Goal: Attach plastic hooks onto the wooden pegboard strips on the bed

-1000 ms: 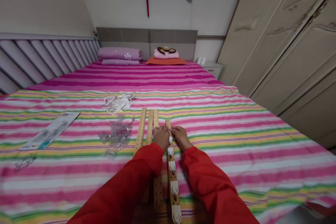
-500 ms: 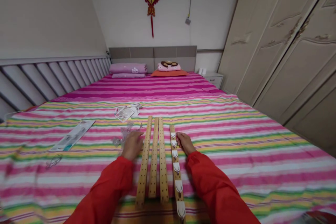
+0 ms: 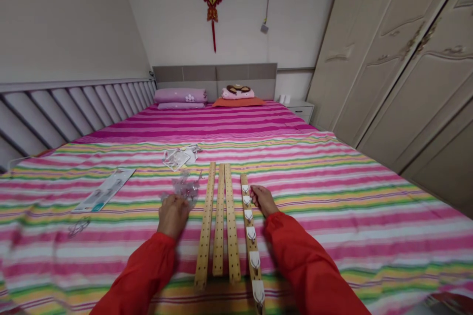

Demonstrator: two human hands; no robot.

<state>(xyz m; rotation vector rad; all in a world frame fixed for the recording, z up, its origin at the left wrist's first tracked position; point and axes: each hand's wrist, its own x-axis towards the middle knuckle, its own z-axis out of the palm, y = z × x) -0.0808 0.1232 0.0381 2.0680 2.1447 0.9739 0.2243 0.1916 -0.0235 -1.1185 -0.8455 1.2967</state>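
Observation:
My left hand (image 3: pixel 173 214) is over the striped cloth with its fingers curled, at the near left edge of a crumpled clear plastic bag (image 3: pixel 187 188); its fingertips are hidden. Curled beside the far end of a perforated wooden strip (image 3: pixel 253 245) is my right hand (image 3: pixel 264 200), its fingertips at the strip's right edge. That strip carries a row of several white hooks (image 3: pixel 251 234). Between my hands lie a left wooden strip (image 3: pixel 205 229), a middle wooden strip (image 3: pixel 219 226) and a right wooden strip (image 3: pixel 232 226), all with holes and no hooks.
A flat hook package (image 3: pixel 105 191) lies on the left of the bed, with a thin wire-like bundle (image 3: pixel 79 227) nearer me. Beyond the strips is a pile of torn packaging (image 3: pixel 182 156). A striped bedspread (image 3: pixel 332 236) lies under everything; bed rails (image 3: pixel 84 108) run along the left.
My left hand has moved left and nearer to me, away from the left wooden strip, uncovering more of the plastic bag. My right hand stays by the hook strip.

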